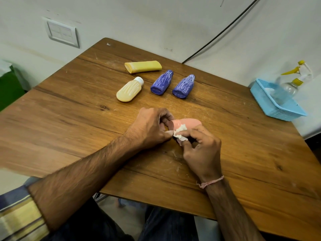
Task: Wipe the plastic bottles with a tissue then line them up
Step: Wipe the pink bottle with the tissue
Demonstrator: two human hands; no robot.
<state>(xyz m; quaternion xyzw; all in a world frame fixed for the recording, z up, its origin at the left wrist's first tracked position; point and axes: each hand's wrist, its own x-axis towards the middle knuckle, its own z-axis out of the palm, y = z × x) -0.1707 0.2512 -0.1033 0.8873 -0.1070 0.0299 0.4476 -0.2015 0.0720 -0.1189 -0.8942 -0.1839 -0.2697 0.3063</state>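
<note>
1. Nearest the bench's (69,108) front edge: left hand (149,126) and right hand (202,152) meet over the wood, both working a pink bottle (188,122).
2. Left hand: fingers curled around the pink bottle's open end, gripping it. Bottle lies on its side, angled up to the right.
3. Right hand: fingers pinched on a crumpled white tissue (180,133), which is pressed against the bottle near its opening. Pink thread band on that wrist.
4. Beyond the pink bottle, well apart: pale yellow bottle with white cap (129,90), lying down, to the far left of it.
5. Two purple bottles (161,82) (184,86) straight beyond the pink bottle, side by side, bases toward the camera.
6. Furthest: mustard-yellow bottle (143,66), lying crosswise behind the purple pair.
7. Far right of the pink bottle, off the bench edge: blue basket (278,105) holding clear spray bottles (291,84).
</note>
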